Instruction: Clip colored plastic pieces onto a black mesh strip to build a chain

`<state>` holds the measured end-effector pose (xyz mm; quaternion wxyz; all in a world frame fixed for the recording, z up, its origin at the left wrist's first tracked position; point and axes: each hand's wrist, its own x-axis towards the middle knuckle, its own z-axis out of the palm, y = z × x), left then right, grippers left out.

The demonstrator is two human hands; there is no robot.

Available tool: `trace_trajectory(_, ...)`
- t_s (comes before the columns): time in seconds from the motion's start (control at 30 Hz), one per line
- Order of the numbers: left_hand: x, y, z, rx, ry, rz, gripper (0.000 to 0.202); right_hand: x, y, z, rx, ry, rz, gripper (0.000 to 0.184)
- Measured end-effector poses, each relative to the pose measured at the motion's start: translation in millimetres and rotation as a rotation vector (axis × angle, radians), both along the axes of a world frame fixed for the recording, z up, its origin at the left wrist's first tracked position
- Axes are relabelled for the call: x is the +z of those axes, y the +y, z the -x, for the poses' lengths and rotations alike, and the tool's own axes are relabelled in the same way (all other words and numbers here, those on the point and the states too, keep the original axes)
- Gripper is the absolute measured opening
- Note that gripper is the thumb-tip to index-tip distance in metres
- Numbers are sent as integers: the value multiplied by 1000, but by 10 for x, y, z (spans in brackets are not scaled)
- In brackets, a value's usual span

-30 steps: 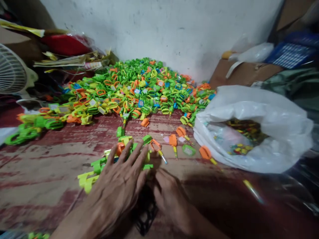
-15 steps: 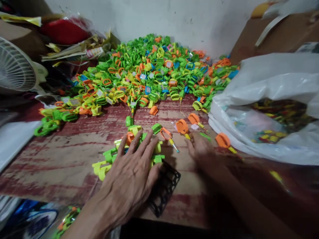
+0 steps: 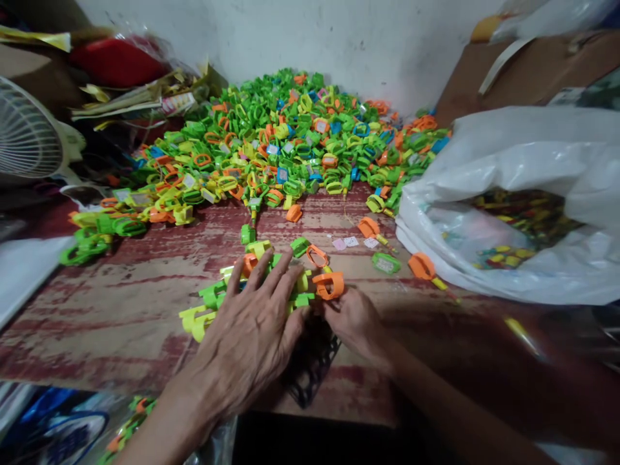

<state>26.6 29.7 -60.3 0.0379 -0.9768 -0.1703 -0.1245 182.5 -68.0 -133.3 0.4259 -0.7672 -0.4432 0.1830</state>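
Note:
My left hand point(image 3: 256, 323) lies spread and flat over a cluster of yellow and green ring-shaped plastic pieces point(image 3: 213, 296), pressing on them. Under its thumb side a black perforated rack point(image 3: 310, 371) sticks out, partly hidden by the hand. Close beside it, my right hand point(image 3: 356, 320) is closed on an orange ring-shaped plastic piece point(image 3: 329, 285), held just above the rack's upper end. The fingertips are partly hidden. Beyond it lie another orange ring piece point(image 3: 317, 256) and a green piece point(image 3: 299, 247).
A big heap of green, yellow, orange and blue pieces point(image 3: 290, 142) rests against the wall. On the right stands an open white plastic bag point(image 3: 508, 142) with small parts inside. Loose orange pieces point(image 3: 421, 265) and a green piece point(image 3: 386, 263) lie nearby. A fan point(image 3: 31, 132) is at left.
My right hand has moved left and toward me, bringing the orange piece from the table to the rack. A green piece it covered now shows. My left hand stays in place.

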Motion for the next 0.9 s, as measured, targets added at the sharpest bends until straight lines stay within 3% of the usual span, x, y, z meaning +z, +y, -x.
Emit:
trace_trajectory(0.1, -21, -4, -5, 6, -21, 14, 52, -71, 46, -14, 99, 45, -76, 18)
trace_trajectory(0.27, -25, -18, -13, 10, -49, 59, 50, -178, 38, -64, 128, -176, -200, 13)
trace_trajectory(0.5, 31, -51, -37, 52, -51, 171, 50, -173, 53, 25, 172, -373, -411, 18)
trace_trajectory(0.73, 28, -44, -13, 39, -69, 206, 47, -252, 24, 113, 147, -354, -309, 22)
trace_trajectory(0.9, -73, 17, 6, 15, -117, 23, 59, -237, -11, 88, 139, -372, -280, 33)
